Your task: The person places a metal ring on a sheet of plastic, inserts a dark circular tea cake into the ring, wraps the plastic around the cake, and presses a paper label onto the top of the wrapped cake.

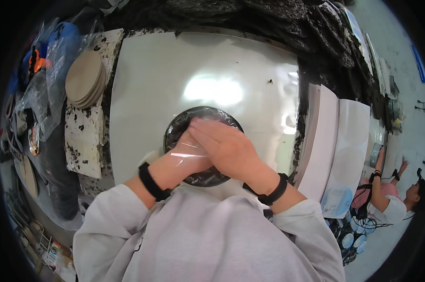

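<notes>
A round black disc-shaped thing (pixel 174 133), with wrinkled shiny clear film over it, lies at the near middle of a glossy white tabletop (pixel 151 80). Both my hands are over its centre, laid against each other. My right hand (pixel 229 143) is on top, its fingers stretched out straight and together, pointing up and left. Beneath it is my left hand (pixel 191 149), whose fingers are mostly covered by the right. A strip of clear film catches the light across the left hand near the wrist. What lies under my palms is hidden.
A stack of round beige discs (pixel 84 79) stands on a stained white slab (pixel 83 141) at left, beside clear plastic bags (pixel 46 96). White sheets (pixel 319 136) and a strip of round labels (pixel 347 150) lie at right. Dark crumpled sheeting (pixel 287 23) lines the back. A co-worker (pixel 386 202) is far right.
</notes>
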The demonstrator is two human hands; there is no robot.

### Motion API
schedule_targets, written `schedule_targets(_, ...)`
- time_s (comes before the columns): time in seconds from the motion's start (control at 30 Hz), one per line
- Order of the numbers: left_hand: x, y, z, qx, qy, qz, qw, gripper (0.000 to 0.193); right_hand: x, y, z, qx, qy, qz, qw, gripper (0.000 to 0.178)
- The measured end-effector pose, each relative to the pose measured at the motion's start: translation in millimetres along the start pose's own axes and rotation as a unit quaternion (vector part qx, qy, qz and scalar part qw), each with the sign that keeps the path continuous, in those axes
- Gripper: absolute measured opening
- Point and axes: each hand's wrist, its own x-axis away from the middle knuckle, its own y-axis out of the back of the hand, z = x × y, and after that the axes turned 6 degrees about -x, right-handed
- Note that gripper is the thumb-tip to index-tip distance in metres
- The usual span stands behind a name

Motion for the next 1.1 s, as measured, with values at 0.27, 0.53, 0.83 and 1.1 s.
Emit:
schedule_targets(0.27, 32, 43, -37, -0.22, 0.026, -0.053, 0.974, 0.075, -2, -15, -6, 0.176, -0.016, 0.039, 0.984, 0.038)
schedule_targets(0.53, 40, 34, -27, -0.276, 0.022, -0.048, 0.96, 0.069, 31, 41, -23, -0.378, -0.35, -0.119, 0.849, 0.06)
schedule_targets(0.83, 35, 27, -36, -0.309, -0.006, -0.025, 0.951, 0.047, 19, -4, -8, 0.033, -0.343, -0.042, 0.938, 0.066)
schedule_targets(1.1, 30, 22, -34, -0.351, 0.015, 0.026, 0.936, 0.049, 78, 8, 6, 0.102, -0.172, -0.171, 0.965, 0.043)
